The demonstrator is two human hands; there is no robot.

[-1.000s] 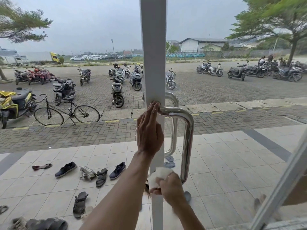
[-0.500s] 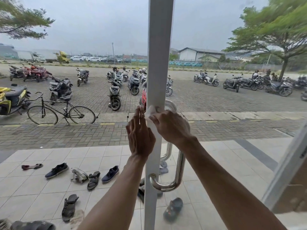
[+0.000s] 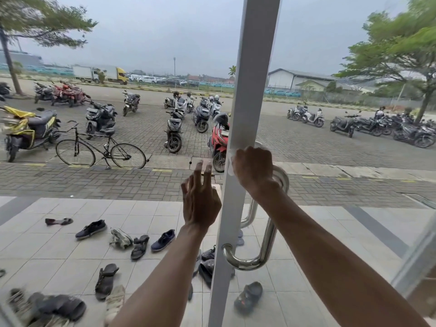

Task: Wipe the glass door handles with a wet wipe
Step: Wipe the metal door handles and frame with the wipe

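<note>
A curved steel door handle [image 3: 267, 239] is fixed to the white door frame [image 3: 250, 90] of a glass door. My right hand [image 3: 253, 171] is closed around the handle's top bend, pressing a white wet wipe [image 3: 230, 161] against it; only the wipe's edge shows left of my knuckles. My left hand [image 3: 200, 199] hovers with fingers spread, just left of the frame and touching nothing. A second handle [image 3: 250, 213] on the far side of the glass shows behind the frame.
Through the glass lie several shoes and sandals [image 3: 127, 241] on the tiled porch, a bicycle [image 3: 101, 149] and parked motorbikes [image 3: 174, 131] beyond. Another frame edge [image 3: 415, 263] slants at the right.
My right hand carried the wipe from the handle's bottom end up to its top bend. My left hand let go of the frame and opened. The view shifted left and down.
</note>
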